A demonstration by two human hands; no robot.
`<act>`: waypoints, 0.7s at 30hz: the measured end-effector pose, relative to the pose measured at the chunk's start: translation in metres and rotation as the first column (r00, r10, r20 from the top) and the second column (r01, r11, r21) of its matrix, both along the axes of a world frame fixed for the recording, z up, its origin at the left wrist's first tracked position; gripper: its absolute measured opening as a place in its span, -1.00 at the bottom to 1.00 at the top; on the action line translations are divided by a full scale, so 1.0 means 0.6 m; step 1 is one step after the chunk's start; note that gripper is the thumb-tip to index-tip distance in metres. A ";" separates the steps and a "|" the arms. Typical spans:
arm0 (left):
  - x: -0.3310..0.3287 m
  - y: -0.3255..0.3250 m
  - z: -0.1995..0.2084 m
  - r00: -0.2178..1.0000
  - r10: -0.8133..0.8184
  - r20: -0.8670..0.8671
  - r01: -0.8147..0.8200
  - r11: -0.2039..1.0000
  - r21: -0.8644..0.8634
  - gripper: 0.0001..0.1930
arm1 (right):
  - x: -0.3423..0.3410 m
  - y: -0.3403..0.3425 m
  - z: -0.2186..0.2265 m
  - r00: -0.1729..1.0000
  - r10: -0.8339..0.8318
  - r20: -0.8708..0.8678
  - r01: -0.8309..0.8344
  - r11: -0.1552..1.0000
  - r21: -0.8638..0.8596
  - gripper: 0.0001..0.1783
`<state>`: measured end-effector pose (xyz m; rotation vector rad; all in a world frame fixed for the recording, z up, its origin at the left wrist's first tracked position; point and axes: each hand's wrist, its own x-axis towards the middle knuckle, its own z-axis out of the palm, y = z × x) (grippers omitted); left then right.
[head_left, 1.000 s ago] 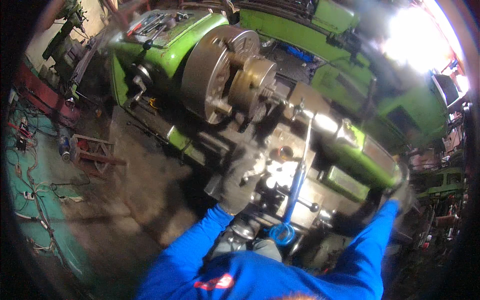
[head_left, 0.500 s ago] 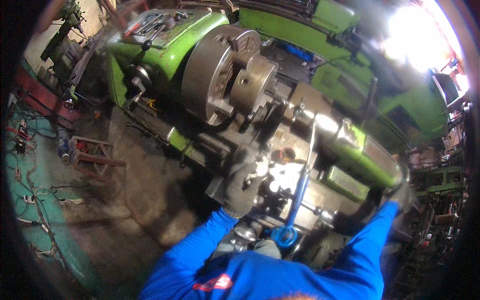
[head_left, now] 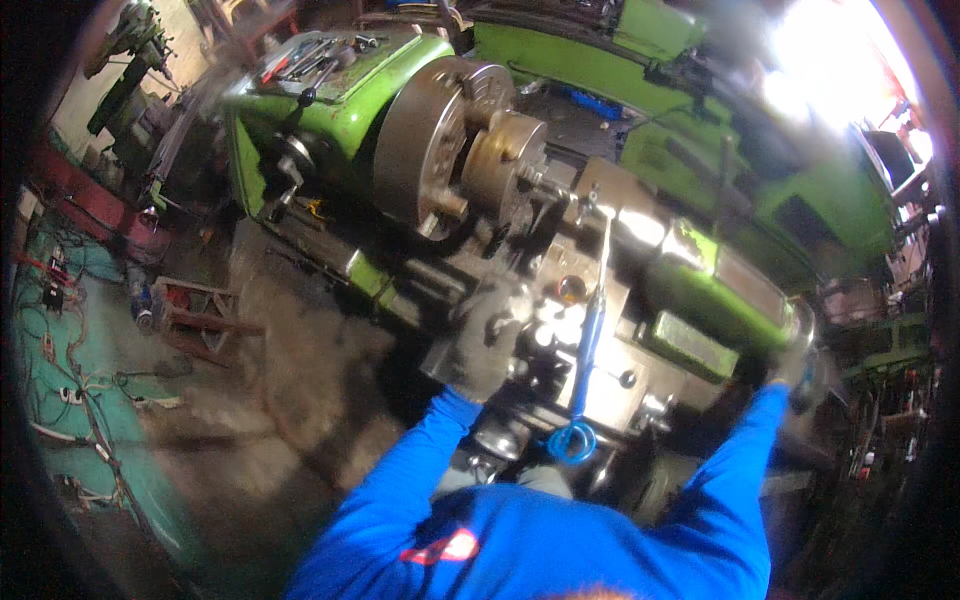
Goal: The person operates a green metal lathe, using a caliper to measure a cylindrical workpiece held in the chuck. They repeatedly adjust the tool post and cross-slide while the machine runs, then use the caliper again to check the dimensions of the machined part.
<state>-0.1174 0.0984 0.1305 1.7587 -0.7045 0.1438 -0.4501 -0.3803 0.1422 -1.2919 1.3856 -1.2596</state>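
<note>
A green lathe carries a large steel chuck (head_left: 410,150) with a thick round metal workpiece (head_left: 490,165) in front of it. A thin drill-like tool (head_left: 550,186) reaches from the tailstock (head_left: 725,265) up to the workpiece. At the tailstock's far end, my gloved right hand (head_left: 793,362) is closed around the handwheel (head_left: 803,322). My gloved left hand (head_left: 482,345) lies against the carriage beside the shiny tool post (head_left: 560,325); its fingers are blurred. Between my hands, a blue rod-shaped tool (head_left: 590,345) with a slim metal tip and blue coil lies across the carriage.
Wrenches and other hand tools (head_left: 320,58) lie on the headstock (head_left: 385,75). Control levers (head_left: 292,160) stick out from its front. A rusty metal frame (head_left: 205,320) stands on the floor at left, near loose cables (head_left: 75,390). Another green machine (head_left: 690,160) stands behind.
The whole view has shifted slightly. My right hand stays at the handwheel and my left stays by the tool post, with little visible movement.
</note>
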 end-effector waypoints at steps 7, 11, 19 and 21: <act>0.024 0.040 -0.026 0.982 -0.103 0.158 0.111 0.993 -0.045 -0.47 | 0.084 0.250 -0.054 0.988 0.108 -0.111 -0.127 0.976 -0.179 -0.54; 0.039 0.140 -0.110 0.995 -0.093 0.042 0.092 0.995 0.036 -0.53 | 0.244 0.460 0.066 0.934 0.349 -0.074 -0.356 0.905 -0.232 -0.59; 0.104 0.528 -0.474 0.939 0.001 -0.344 0.288 0.543 0.788 -0.58 | 0.358 0.526 0.103 0.701 0.240 -0.672 -0.377 0.924 -0.064 -0.71; 0.104 0.631 -0.579 0.865 -0.250 -0.434 0.458 0.044 0.888 -0.59 | 0.346 0.524 0.107 0.679 0.292 -0.673 -0.385 0.923 0.011 -0.74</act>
